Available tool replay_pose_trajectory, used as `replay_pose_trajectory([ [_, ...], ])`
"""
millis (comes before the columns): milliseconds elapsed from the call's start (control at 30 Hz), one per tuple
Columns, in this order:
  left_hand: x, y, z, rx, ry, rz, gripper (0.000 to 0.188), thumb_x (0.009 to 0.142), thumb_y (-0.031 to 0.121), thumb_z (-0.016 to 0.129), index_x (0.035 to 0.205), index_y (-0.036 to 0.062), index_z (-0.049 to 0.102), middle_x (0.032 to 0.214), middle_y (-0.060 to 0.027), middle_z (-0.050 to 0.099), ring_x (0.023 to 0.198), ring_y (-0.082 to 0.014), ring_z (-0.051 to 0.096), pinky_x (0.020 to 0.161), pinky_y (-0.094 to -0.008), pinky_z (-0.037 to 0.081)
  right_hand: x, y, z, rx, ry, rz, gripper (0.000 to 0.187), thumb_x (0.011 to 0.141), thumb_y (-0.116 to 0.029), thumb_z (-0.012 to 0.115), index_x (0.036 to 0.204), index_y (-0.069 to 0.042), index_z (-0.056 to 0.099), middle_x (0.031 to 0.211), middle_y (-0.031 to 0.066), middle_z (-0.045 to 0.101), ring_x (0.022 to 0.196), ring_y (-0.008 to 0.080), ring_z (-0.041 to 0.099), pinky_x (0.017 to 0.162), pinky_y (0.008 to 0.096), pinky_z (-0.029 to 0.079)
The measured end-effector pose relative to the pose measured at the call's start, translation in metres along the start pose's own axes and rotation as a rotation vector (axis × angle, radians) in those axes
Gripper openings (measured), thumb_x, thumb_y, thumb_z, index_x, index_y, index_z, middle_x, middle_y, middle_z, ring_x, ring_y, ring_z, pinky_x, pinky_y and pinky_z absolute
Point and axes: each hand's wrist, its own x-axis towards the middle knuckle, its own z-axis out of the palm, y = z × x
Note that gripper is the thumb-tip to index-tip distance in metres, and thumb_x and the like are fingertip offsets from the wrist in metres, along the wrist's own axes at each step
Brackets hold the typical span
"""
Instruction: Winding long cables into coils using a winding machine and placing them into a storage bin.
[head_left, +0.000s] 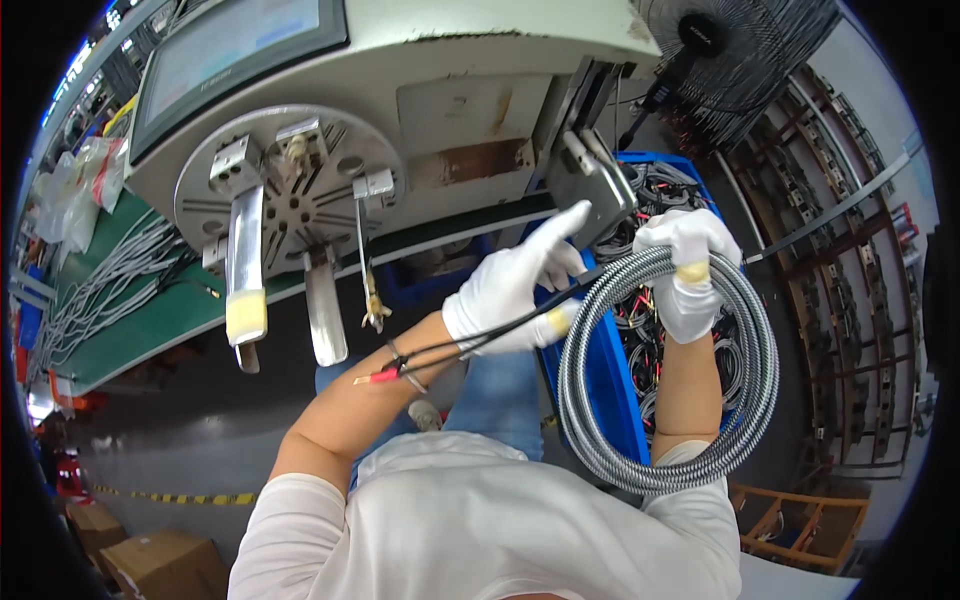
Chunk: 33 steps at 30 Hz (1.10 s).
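Note:
A thick coil of grey braided cable hangs in front of me on the right. My right hand, in a white glove with a yellow patch, is closed around the top of the coil. My left hand, gloved the same way, is at the coil's left side. Its index finger points up, while the thumb and other fingers close about the cable's end. From there two thin black leads run back over my left wrist to a red, metal-tipped end. A dark loop circles that wrist.
A blue bin full of coiled cables stands beneath the coil. Ahead is a machine with a slotted round plate, projecting metal arms and a screen. Loose grey cables lie on the green table at left. A black fan stands far right.

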Motion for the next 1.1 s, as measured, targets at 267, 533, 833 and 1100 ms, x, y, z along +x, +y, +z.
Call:
replay_pose_trajectory([
  [267,0.074,-0.029,0.005,0.272,0.539,0.517,0.035,0.075,0.015,0.072,0.104,0.0013,0.058,0.084,-0.0087,0.064,0.076,-0.0183,0.064,0.069,-0.0274,0.050,0.040,0.049,-0.005,0.150,0.035,0.401,0.013,0.081,-0.013,0.063,0.083,0.000,0.065,0.074,0.0064,0.064,0.065,0.0123,0.059,0.065,0.0239,0.047],
  [533,0.128,-0.079,-0.014,0.159,0.655,0.288,0.022,0.081,0.020,0.067,0.091,0.0037,0.055,0.080,-0.0108,0.065,0.071,-0.0222,0.065,0.064,-0.0301,0.050,0.053,0.193,0.023,-0.699,-0.058,-0.277,0.014,0.081,-0.009,0.055,0.086,-0.002,0.066,0.084,0.0110,0.067,0.077,0.0271,0.063,0.071,0.0353,0.049],
  [833,0.130,-0.097,-0.019,0.325,0.654,0.248,0.023,0.080,0.023,0.068,0.091,0.0065,0.056,0.078,-0.0140,0.065,0.073,-0.0321,0.064,0.063,-0.0360,0.050,0.057,0.233,0.046,-0.321,0.189,-0.174,0.018,0.081,-0.014,0.056,0.090,-0.001,0.066,0.090,0.0117,0.066,0.081,0.0303,0.062,0.076,0.0372,0.048],
  [1100,0.124,-0.083,-0.005,0.088,0.685,0.278,0.025,0.079,0.022,0.069,0.093,0.0051,0.057,0.086,-0.0157,0.065,0.076,-0.0308,0.064,0.067,-0.0346,0.050,0.057,0.155,0.019,-0.780,-0.243,-0.068,0.023,0.085,-0.019,0.054,0.095,-0.001,0.065,0.099,0.0151,0.065,0.093,0.0316,0.059,0.086,0.0411,0.045],
])
